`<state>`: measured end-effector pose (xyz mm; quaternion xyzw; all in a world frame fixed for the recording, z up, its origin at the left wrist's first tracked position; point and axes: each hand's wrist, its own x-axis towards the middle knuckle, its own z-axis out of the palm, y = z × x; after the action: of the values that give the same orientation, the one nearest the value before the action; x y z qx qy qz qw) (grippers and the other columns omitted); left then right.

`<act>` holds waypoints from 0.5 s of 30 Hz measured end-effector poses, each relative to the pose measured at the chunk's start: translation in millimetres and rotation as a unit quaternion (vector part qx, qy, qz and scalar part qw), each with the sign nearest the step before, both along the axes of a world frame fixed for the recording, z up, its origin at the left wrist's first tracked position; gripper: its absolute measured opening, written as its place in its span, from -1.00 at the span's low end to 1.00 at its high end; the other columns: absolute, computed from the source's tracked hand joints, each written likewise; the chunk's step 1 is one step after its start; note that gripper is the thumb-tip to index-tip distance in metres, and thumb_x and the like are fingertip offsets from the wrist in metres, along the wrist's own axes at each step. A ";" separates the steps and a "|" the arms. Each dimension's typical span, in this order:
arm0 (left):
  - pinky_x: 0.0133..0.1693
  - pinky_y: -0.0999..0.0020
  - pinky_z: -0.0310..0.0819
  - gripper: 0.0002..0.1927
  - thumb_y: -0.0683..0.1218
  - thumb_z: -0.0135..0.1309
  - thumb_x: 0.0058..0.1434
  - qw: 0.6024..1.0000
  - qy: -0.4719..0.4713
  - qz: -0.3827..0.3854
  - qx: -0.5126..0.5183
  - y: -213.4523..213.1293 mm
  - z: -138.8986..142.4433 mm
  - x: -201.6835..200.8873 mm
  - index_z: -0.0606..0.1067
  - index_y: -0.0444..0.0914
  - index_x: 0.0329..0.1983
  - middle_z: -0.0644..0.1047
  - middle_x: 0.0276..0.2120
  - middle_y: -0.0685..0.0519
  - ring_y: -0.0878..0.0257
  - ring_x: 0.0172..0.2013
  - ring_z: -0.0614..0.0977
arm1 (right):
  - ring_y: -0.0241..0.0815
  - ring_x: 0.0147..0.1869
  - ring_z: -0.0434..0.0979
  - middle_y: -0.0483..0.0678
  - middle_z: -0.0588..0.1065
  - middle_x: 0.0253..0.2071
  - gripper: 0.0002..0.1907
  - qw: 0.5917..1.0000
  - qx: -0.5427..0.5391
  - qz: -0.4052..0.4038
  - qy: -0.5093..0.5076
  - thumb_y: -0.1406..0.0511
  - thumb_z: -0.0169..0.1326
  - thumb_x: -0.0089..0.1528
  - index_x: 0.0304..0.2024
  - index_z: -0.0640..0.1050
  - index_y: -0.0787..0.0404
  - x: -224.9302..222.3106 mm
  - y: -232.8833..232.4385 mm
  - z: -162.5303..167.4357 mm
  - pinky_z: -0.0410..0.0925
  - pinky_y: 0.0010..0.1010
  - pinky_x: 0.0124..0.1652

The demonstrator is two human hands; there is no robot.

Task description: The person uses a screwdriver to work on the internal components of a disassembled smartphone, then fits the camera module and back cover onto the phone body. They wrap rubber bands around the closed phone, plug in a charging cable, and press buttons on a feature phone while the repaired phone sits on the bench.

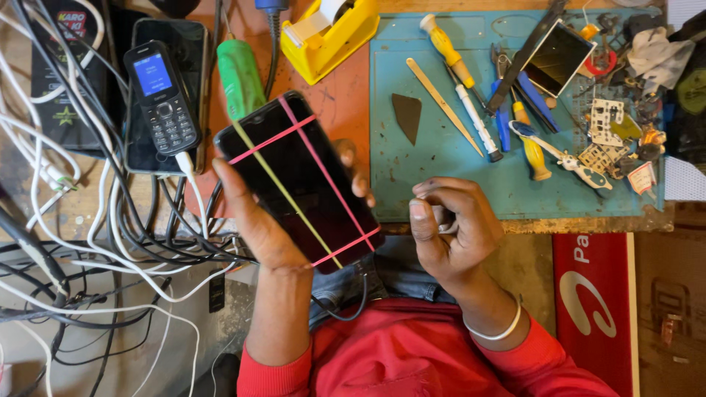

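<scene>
My left hand (254, 217) grips a black smartphone (298, 176) from its left side, screen up and dark. Pink and yellow rubber bands cross over the phone's glass. My right hand (452, 224) hovers just right of the phone, over the front edge of the blue work mat (412, 173). Its fingers are curled in, with thumb pressed to fingertips; whether something small is pinched there I cannot tell.
A small keypad phone (162, 95) lies on a larger phone at left, amid tangled white and black cables (110, 242). A green-handled tool (240, 77) and yellow tape dispenser (331, 33) sit behind. Screwdrivers, tweezers and a dark triangular pick (406, 114) lie on the mat.
</scene>
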<state>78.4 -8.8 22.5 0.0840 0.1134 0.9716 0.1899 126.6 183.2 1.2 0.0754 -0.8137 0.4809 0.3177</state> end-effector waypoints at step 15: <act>-0.03 0.00 0.49 -0.14 0.57 -0.29 0.34 1.000 -0.008 0.013 0.009 1.4 9.4 8.6 0.32 -0.15 0.37 0.42 -0.01 -0.23 -0.06 -0.12 0.51 | -0.48 -0.47 0.28 -0.01 0.57 -0.16 -0.80 1.000 -0.014 0.005 0.012 0.27 0.16 0.40 -0.20 0.50 0.29 -1.8 4.2 -1.4 0.21 -0.65 -0.46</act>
<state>87.0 -7.4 31.9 0.0764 0.1038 0.9757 0.1773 124.9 187.5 -0.2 0.0807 -0.8024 0.4933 0.3261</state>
